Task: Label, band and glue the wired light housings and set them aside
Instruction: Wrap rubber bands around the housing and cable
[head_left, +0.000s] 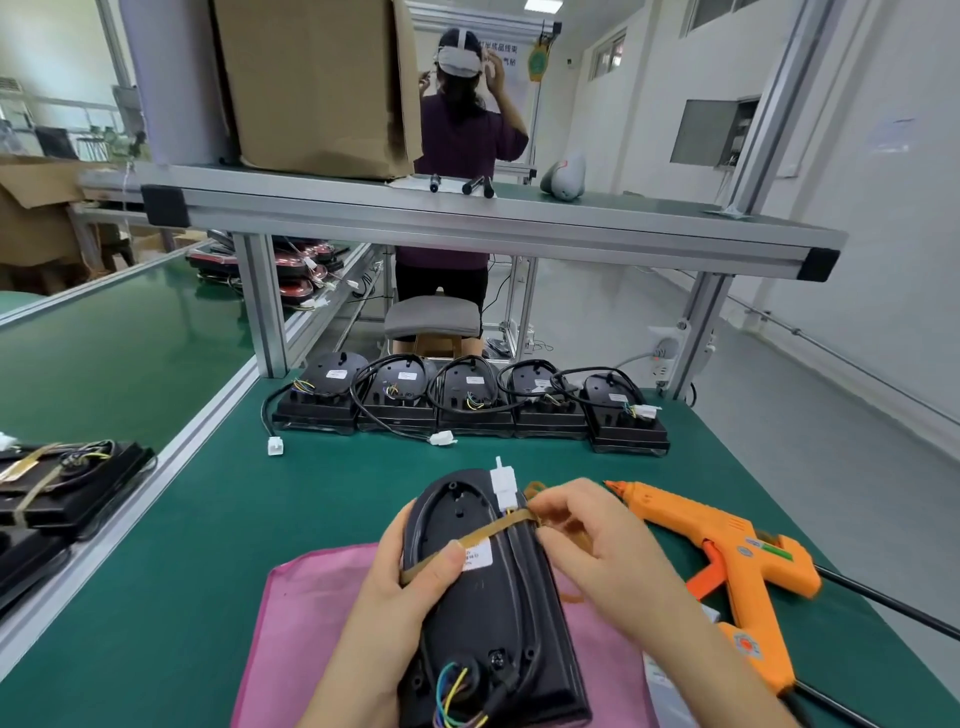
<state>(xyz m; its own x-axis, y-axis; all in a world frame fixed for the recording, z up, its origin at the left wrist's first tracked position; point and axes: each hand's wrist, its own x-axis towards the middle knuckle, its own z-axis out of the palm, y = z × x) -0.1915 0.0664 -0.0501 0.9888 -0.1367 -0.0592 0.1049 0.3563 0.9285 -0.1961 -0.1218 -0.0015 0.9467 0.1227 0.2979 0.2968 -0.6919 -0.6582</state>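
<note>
The light housing (498, 613) lies lengthwise away from the person over the pink cloth (311, 613), the left hand (410, 582) gripping its left edge, the right hand (587, 540) pinching the rubber band (493, 531) at its right edge.

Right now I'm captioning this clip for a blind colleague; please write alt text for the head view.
A left hand grips a black light housing on a pink cloth while the right hand pinches a tan rubber band stretched across it. An orange glue gun lies to the right on the green table; five labelled housings line up behind.
</note>
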